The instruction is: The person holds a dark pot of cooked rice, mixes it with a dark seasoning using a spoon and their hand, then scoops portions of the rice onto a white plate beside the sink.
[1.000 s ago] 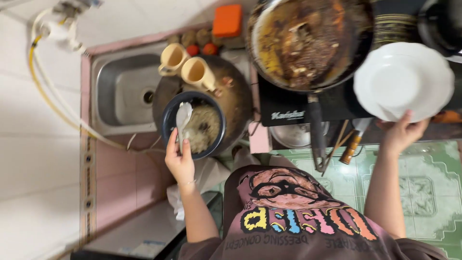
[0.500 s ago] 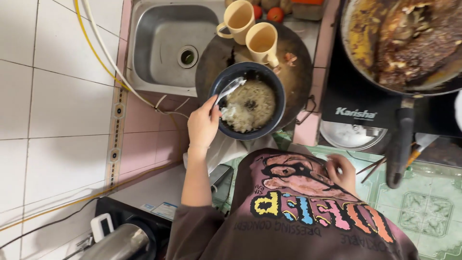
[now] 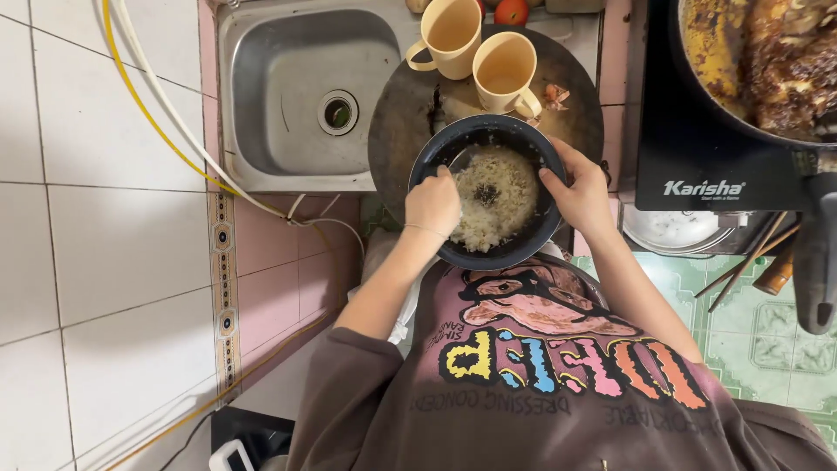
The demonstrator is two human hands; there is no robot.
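Note:
A black pot (image 3: 523,249) of cooked rice (image 3: 493,196) rests on a round dark board (image 3: 397,131) beside the sink. My left hand (image 3: 433,205) is closed just inside the pot's left rim, over the rice; it seems to grip a pale rice spoon (image 3: 459,160), most of which is hidden. My right hand (image 3: 580,192) clasps the pot's right rim. Two beige mugs (image 3: 449,35) (image 3: 506,70) stand on the board just behind the pot.
A steel sink (image 3: 288,105) lies to the left, with yellow and white hoses (image 3: 166,131) along the tiled wall. On the right a black cooktop (image 3: 697,166) carries a pan of browned food (image 3: 767,61). Chopsticks (image 3: 750,257) lie below it.
The view has swung left and drawn closer. The white plate my right hand held a second ago is gone from view, and that hand has come onto the pot's rim. My left hand has sunk into the pot.

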